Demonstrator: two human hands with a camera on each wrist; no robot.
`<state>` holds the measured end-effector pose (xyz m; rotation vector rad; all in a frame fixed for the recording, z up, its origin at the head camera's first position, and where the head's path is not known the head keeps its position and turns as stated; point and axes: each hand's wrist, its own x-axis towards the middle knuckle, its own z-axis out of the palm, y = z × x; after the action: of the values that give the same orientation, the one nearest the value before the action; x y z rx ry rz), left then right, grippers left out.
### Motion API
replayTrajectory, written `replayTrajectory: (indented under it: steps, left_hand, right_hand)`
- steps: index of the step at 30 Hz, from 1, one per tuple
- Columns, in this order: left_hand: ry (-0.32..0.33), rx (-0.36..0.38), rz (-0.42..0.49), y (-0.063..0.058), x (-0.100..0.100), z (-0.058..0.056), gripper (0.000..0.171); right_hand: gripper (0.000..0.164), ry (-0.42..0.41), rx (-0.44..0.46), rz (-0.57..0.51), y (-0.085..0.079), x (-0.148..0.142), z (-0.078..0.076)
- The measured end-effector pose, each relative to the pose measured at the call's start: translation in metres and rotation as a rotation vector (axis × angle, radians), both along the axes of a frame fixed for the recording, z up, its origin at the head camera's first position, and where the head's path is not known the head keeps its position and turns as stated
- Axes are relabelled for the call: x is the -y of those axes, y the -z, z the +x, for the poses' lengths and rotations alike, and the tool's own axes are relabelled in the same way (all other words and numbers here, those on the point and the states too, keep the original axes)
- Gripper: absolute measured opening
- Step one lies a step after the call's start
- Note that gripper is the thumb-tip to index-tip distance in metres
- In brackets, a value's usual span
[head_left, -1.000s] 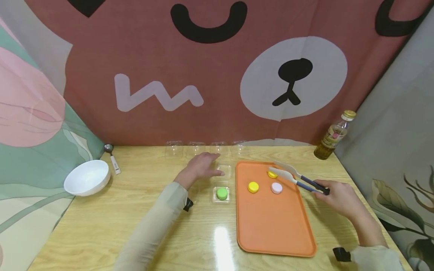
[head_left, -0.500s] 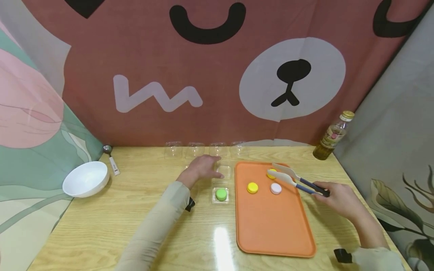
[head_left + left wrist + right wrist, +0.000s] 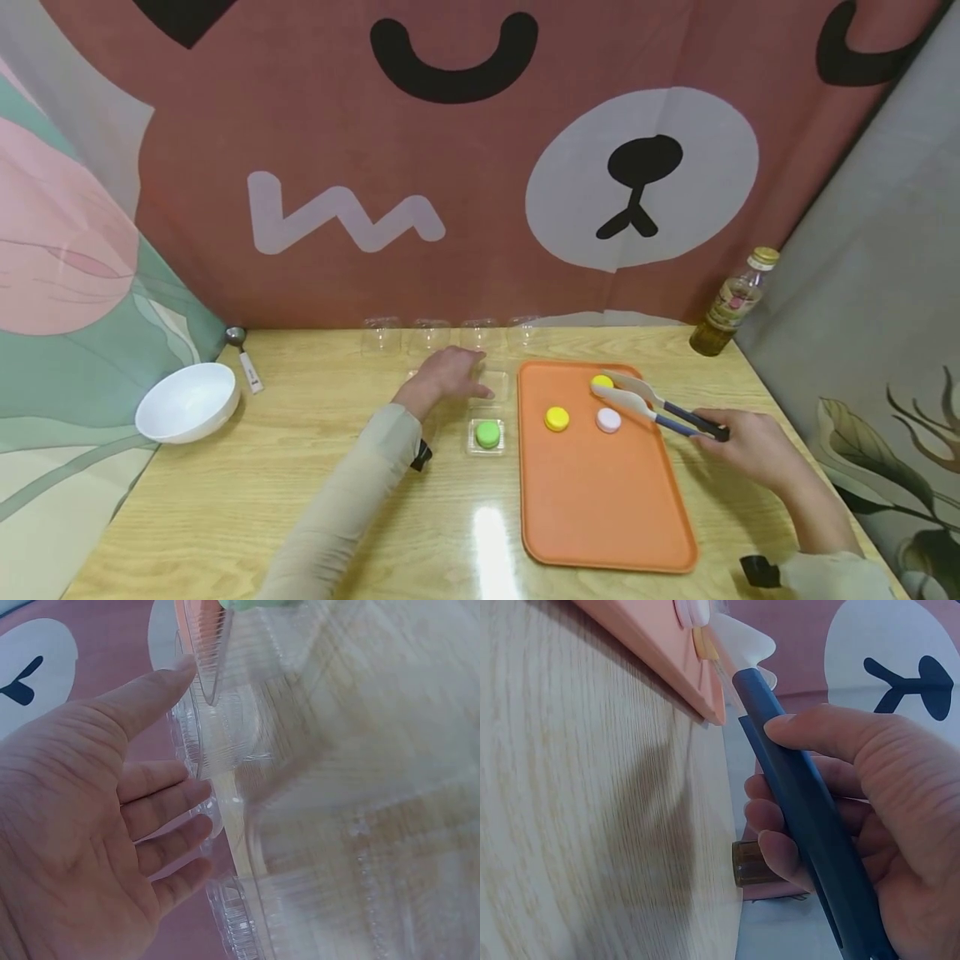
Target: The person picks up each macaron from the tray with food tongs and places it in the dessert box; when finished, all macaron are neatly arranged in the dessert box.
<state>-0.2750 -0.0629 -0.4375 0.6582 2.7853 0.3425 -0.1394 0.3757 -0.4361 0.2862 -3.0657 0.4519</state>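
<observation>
My right hand [image 3: 757, 450] grips a pair of tongs [image 3: 802, 787] with dark blue handles and pale tips. Those tips lie either side of the far yellow macaron [image 3: 602, 382] on an orange tray [image 3: 607, 517]; whether they squeeze it I cannot tell. A second yellow macaron [image 3: 557, 418] and a pale pink macaron [image 3: 608, 420] sit on the tray too. Left of it, a green macaron [image 3: 487, 433] rests in a small clear plastic box. My left hand [image 3: 82, 817], fingers loosely extended, hovers beside another clear box [image 3: 493, 385], its thumb close to the plastic.
Several clear plastic boxes [image 3: 381, 337] line the table's back edge. A white bowl [image 3: 187, 404] and a spoon [image 3: 246, 360] are at the left. An amber-filled bottle [image 3: 729, 308] stands at the back right. Printed curtains hang behind and at both sides.
The view tips up slightly, so everything sits a little lower and further left. Tongs have shifted slightly about the far yellow macaron. My left hand stays nearly still by the clear boxes.
</observation>
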Motion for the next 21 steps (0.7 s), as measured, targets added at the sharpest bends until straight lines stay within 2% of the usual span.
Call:
replayTrajectory:
  steps: [7, 13, 21]
  left_hand:
    - [-0.01, -0.003, -0.002, 0.0007, -0.0008, 0.0009, 0.084]
    - [0.002, -0.047, -0.049, 0.0043, -0.002, 0.0015, 0.08]
    - [-0.004, -0.048, -0.041, 0.0043, 0.0007, 0.0, 0.086]
  right_hand:
    - [0.043, 0.006, 0.038, -0.001, 0.0004, 0.0005, 0.0014]
    - [0.042, 0.014, 0.052, -0.015, 0.0027, 0.0006, 0.0048]
    - [0.042, 0.014, 0.049, -0.027, 0.001, 0.0019, 0.004]
